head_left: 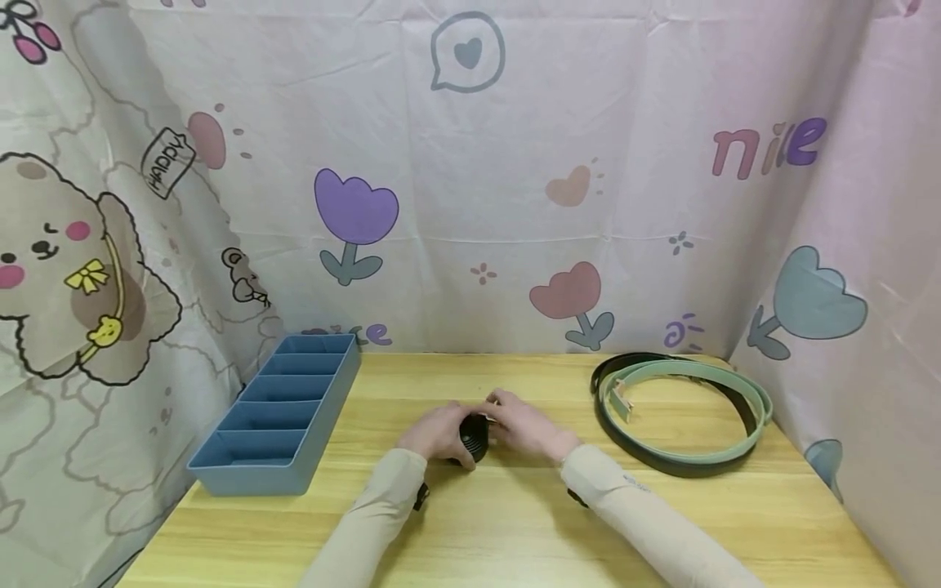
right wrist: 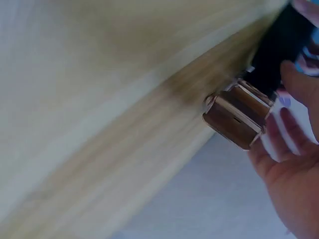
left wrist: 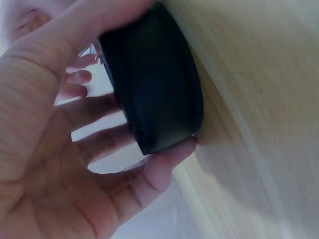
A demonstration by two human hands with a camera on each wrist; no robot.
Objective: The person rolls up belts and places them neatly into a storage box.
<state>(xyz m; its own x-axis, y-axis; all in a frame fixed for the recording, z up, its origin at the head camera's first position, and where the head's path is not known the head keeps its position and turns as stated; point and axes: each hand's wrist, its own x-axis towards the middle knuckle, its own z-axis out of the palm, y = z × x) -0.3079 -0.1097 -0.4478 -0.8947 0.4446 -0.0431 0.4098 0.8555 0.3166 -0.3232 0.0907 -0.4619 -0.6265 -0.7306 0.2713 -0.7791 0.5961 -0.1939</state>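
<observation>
A black belt (head_left: 474, 438), wound into a tight coil, is between both hands over the middle of the wooden table. My left hand (head_left: 438, 433) grips the coil from the left. Its smooth dark outer side (left wrist: 155, 84) fills the space between thumb and fingers in the left wrist view. From the right, my right hand (head_left: 524, 425) holds the same coil near its buckle, thumb on the strap and fingers curled behind. The shiny gold-coloured buckle (right wrist: 238, 114) sticks out beside those fingers in the right wrist view.
On the left stands a blue-grey organizer box (head_left: 316, 441) divided into several compartments. At the right lie a light green belt (head_left: 760, 408) and another black belt (head_left: 639, 453), looped together in a wide ring. A printed curtain (head_left: 470, 147) hangs behind the table (head_left: 500, 531).
</observation>
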